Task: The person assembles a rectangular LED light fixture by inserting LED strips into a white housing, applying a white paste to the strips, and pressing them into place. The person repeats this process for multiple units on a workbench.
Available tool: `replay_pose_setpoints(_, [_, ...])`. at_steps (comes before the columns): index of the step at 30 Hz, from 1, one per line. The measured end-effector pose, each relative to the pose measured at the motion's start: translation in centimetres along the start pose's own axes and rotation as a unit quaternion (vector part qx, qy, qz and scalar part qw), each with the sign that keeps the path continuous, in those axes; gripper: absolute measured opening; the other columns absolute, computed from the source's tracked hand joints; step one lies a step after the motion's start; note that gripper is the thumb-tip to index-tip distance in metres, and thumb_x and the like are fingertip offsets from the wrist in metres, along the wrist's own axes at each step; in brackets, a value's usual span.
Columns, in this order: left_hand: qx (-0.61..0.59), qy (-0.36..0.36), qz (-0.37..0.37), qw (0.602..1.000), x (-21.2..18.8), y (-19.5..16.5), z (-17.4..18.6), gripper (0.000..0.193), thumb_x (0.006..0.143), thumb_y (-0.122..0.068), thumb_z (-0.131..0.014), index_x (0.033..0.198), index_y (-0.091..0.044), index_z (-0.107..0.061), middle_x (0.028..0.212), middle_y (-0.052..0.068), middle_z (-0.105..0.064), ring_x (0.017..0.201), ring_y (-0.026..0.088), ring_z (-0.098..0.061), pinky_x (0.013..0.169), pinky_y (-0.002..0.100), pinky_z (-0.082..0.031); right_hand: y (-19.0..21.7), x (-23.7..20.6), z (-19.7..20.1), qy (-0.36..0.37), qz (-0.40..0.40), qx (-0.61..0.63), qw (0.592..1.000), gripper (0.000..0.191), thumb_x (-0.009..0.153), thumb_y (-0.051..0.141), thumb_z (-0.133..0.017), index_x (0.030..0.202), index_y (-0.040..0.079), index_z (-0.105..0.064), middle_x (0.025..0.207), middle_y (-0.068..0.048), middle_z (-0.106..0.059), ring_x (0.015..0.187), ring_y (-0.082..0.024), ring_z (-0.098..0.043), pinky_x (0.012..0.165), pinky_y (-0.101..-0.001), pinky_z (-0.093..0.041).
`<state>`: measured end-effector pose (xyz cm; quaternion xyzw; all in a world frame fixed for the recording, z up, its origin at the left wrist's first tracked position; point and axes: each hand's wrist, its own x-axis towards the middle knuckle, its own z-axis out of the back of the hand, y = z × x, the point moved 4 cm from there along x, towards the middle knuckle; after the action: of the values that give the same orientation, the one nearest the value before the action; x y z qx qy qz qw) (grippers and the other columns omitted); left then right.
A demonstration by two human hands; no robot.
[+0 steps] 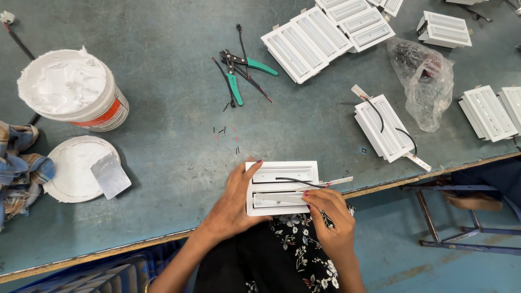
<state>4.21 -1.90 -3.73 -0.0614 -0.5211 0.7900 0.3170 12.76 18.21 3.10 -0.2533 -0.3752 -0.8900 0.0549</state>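
Note:
A white rectangular lamp housing (282, 176) with two slots lies at the near edge of the grey-green table (163, 125). My left hand (234, 202) rests flat on its left side, fingers spread over the frame. My right hand (328, 214) pinches a thin light strip (325, 185) with a black wire (296, 180) and holds it along the lower slot. The strip's end sticks out past the housing's right edge.
Green-handled wire pliers (239, 73) and wire scraps lie mid-table. A tub of white paste (70, 87), its lid (76, 168) and a metal scraper (110, 174) sit at left. More white housings (385, 127) and a plastic bag (426, 81) are at right. A metal stool frame (461, 228) stands below.

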Motion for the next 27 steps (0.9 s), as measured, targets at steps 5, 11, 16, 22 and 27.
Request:
replay_pose_setpoints(5, [0.008,0.001,0.047,0.999,1.0,0.0,0.0,0.112,0.066,-0.039,-0.095,0.153,-0.011,-0.030,0.150,0.026,-0.034,0.144,0.047,-0.031,0.115,0.055,-0.035,-1.1,0.8,-0.1,0.028,-0.053,0.041,0.997,0.013,0.093,-0.003,-0.064,0.102,-0.001,-0.073,0.102,-0.011,-0.076,0.097,-0.025,-0.072,0.090,-0.0346,-0.055])
replay_pose_setpoints(11, [0.024,-0.022,-0.018,0.999,2.7,-2.8,1.3,0.099,0.069,-0.036,-0.089,0.146,-0.003,-0.035,0.143,0.022,-0.046,0.138,0.043,-0.042,0.113,0.052,-0.040,-1.9,2.6,0.8,0.059,-0.056,0.013,0.997,0.017,0.094,-0.003,-0.059,0.102,0.001,-0.073,0.099,-0.011,-0.075,0.091,-0.024,-0.072,0.081,-0.0326,-0.057])
replay_pose_setpoints(16, [0.010,-0.007,0.047,0.999,4.2,-4.2,1.4,0.095,0.067,-0.034,-0.087,0.143,-0.004,-0.037,0.135,0.019,-0.047,0.131,0.039,-0.046,0.110,0.049,-0.041,-1.6,4.1,0.9,0.088,-0.031,-0.018,0.995,0.016,0.093,-0.003,-0.059,0.102,-0.001,-0.072,0.099,-0.011,-0.074,0.093,-0.026,-0.070,0.082,-0.0337,-0.055])
replay_pose_setpoints(22, [0.014,0.025,0.059,0.998,4.5,-3.5,1.4,0.089,0.067,-0.031,-0.086,0.140,-0.006,-0.040,0.137,0.017,-0.046,0.134,0.039,-0.043,0.111,0.048,-0.040,-2.1,4.7,1.8,0.143,-0.022,-0.012,0.989,0.017,0.089,-0.004,-0.060,0.100,0.001,-0.073,0.098,-0.010,-0.076,0.094,-0.027,-0.070,0.085,-0.0356,-0.054])
replay_pose_setpoints(27, [-0.091,0.058,0.125,0.986,3.3,-0.3,1.5,0.060,0.071,-0.032,-0.084,0.121,-0.019,-0.055,0.151,0.012,-0.038,0.142,0.035,-0.045,0.115,0.045,-0.043,-1.4,3.8,0.5,0.073,0.068,-0.040,0.994,0.018,0.087,-0.005,-0.063,0.102,0.001,-0.072,0.105,-0.011,-0.076,0.100,-0.028,-0.071,0.089,-0.0376,-0.056])
